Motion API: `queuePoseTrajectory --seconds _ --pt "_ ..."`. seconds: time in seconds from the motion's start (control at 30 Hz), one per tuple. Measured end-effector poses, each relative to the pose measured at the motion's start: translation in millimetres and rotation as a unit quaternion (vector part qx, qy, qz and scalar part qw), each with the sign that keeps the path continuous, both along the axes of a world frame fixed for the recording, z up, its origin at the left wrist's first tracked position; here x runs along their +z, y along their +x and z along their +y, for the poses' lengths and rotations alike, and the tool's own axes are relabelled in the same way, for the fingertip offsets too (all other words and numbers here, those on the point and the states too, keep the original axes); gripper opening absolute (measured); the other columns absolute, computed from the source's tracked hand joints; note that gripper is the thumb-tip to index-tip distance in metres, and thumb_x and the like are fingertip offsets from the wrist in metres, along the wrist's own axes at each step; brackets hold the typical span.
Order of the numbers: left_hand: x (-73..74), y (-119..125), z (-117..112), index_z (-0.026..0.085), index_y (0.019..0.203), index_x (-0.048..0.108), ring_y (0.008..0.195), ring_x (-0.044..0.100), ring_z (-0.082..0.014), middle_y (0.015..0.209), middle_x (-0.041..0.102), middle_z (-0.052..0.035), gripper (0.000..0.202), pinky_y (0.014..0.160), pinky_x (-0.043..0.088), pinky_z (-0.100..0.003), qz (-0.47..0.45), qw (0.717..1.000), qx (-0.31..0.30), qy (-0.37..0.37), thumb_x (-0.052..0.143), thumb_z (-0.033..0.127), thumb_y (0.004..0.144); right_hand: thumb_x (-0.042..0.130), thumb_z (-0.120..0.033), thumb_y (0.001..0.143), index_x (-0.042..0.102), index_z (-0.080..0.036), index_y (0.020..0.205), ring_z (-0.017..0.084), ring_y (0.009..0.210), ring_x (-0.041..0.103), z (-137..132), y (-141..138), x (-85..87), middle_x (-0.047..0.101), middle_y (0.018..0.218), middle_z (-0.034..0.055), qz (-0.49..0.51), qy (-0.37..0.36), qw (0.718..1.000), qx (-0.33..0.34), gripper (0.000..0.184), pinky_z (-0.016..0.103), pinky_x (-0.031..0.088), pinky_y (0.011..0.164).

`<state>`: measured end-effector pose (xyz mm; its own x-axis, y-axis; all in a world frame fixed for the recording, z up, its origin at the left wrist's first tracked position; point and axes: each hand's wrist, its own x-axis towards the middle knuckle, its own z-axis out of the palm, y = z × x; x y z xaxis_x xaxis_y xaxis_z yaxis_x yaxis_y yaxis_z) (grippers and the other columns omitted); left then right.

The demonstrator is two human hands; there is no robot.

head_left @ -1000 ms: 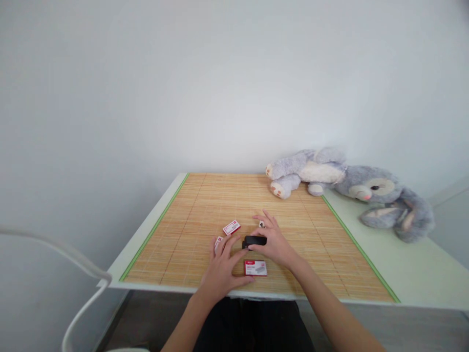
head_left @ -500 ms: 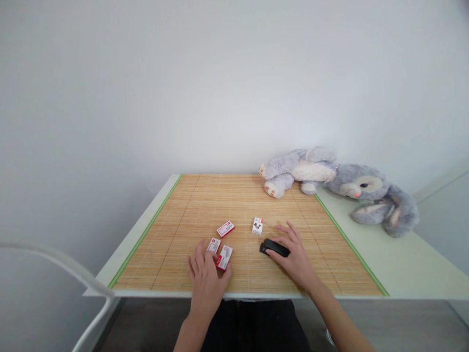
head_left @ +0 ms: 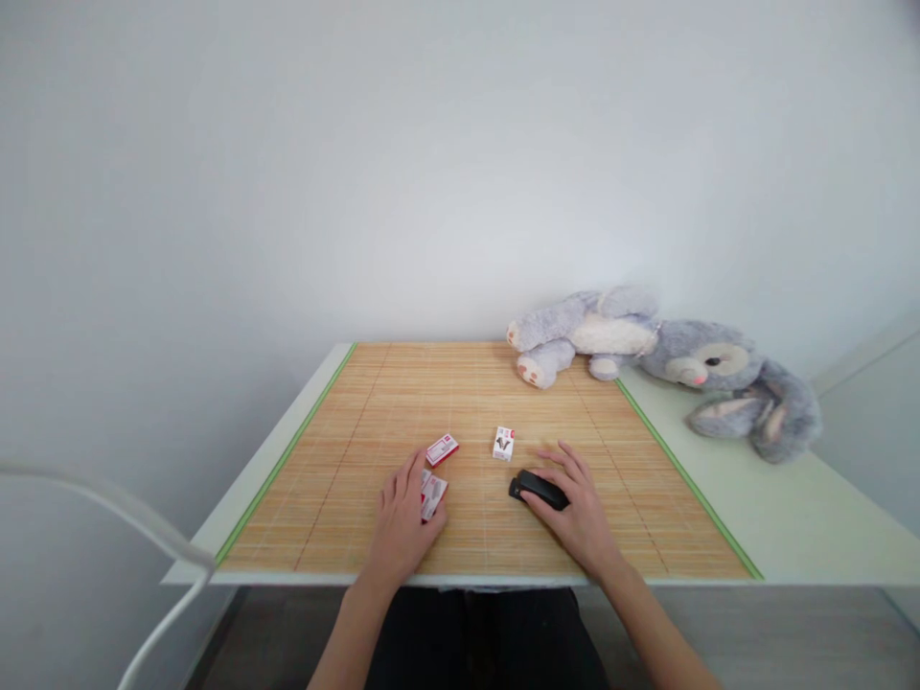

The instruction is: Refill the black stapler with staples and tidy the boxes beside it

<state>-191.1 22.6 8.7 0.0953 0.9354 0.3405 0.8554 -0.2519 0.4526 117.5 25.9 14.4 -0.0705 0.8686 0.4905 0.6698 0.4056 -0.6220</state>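
Head view, largest first: surface (head_left: 805,537) with bamboo mat (head_left: 402,402), then plush rabbit (head_left: 668,359). Right hand (head_left: 579,513) rests on the black stapler (head_left: 538,488), fingers spread, not clamped. Left hand (head_left: 399,522) lies flat, fingers together, over two staple boxes (head_left: 434,494). Judged step: arranging; next requires a firm grip.

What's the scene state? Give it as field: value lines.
surface: bamboo mat on a table
left hand: flat on small red-and-white boxes
right hand: resting on the black stapler
loose boxes: one red-and-white, one white, both untouched
far right: plush rabbit lying on its side
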Motion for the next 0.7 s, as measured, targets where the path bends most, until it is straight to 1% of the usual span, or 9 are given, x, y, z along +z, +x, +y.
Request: queuePoseTrajectory --seconds 0.1,0.2,0.3,0.4,0.47,0.57,0.63,0.7 --pt "2.1 -9.9 11.1 0.030 0.162 0.023 0.135 0.046 -0.0306 0.161 0.040 -0.0083 0.081 0.113 0.035 -0.049 0.018 0.999 -0.029 -0.010 0.058 0.026 0.089 0.074 -0.046 0.088 0.075 -0.029 0.107 0.033 0.145 0.040 0.0 0.1 -0.9 0.065 0.133 0.0078 -0.007 0.000 1.000 -0.001 0.025 0.064 0.032 0.121" --pt "5.0 -14.9 21.4 0.033 0.161 0.025 0.133 0.046 -0.0294 0.161 0.041 -0.0053 0.079 0.112 0.036 -0.047 0.038 0.997 -0.067 -0.010 0.056 0.024 0.089 0.073 -0.046 0.089 0.075 -0.029 0.106 0.032 0.144 0.042 0.3 0.6 -2.0 0.065 0.132 0.0071 -0.008 0.002 1.000 0.001 0.024 0.063 0.032 0.121" --pt "7.3 -13.1 26.9 0.036 0.158 0.033 0.130 0.047 -0.0296 0.159 0.045 -0.0014 0.075 0.110 0.037 -0.048 0.060 0.993 -0.097 -0.015 0.056 0.022 0.088 0.073 -0.044 0.089 0.074 -0.029 0.107 0.031 0.142 0.044 0.8 1.0 -2.6 0.065 0.131 0.0068 -0.006 0.006 1.000 0.006 0.023 0.061 0.033 0.121" --pt "6.6 -6.0 24.6 0.036 0.155 0.040 0.129 0.046 -0.0299 0.157 0.047 -0.0004 0.072 0.110 0.037 -0.049 0.067 0.993 -0.097 -0.018 0.057 0.022 0.086 0.073 -0.043 0.089 0.073 -0.029 0.108 0.031 0.141 0.044 1.0 1.0 -2.6 0.065 0.131 0.0069 -0.005 0.005 1.000 0.011 0.023 0.060 0.034 0.121" --pt "4.1 -1.0 18.4 0.034 0.154 0.041 0.129 0.047 -0.0304 0.156 0.048 -0.0020 0.069 0.110 0.037 -0.049 0.066 0.995 -0.073 -0.016 0.057 0.024 0.087 0.073 -0.043 0.090 0.073 -0.029 0.108 0.031 0.141 0.044 0.8 0.8 -2.5 0.065 0.131 0.0071 -0.005 0.002 1.000 0.011 0.023 0.060 0.034 0.120" --pt "-0.8 0.1 4.2 0.031 0.153 0.041 0.125 0.048 -0.0326 0.155 0.049 -0.0059 0.064 0.107 0.038 -0.052 0.063 0.998 0.006 -0.008 0.055 0.029 0.091 0.072 -0.043 0.090 0.073 -0.029 0.107 0.031 0.141 0.045 0.0 0.4 -2.0 0.066 0.131 0.0069 -0.006 -0.003 1.000 0.011 0.022 0.060 0.033 0.120" --pt "-3.1 -6.7 -5.0 0.030 0.154 0.040 0.123 0.049 -0.0345 0.155 0.049 -0.0083 0.061 0.104 0.039 -0.054 0.065 0.995 0.073 -0.001 0.053 0.033 0.094 0.072 -0.043 0.091 0.072 -0.029 0.107 0.031 0.141 0.045 -0.9 0.2 -1.5 0.066 0.131 0.0070 -0.006 -0.004 1.000 0.012 0.022 0.059 0.034 0.120" --pt "-4.2 -19.1 -11.5 0.029 0.154 0.040 0.124 0.047 -0.0366 0.156 0.047 -0.0099 0.059 0.104 0.038 -0.056 0.073 0.988 0.136 0.002 0.051 0.037 0.096 0.072 -0.042 0.091 0.072 -0.029 0.108 0.031 0.139 0.046 -1.8 0.3 -1.3 0.066 0.130 0.0072 -0.004 -0.003 1.000 0.013 0.022 0.058 0.036 0.119"
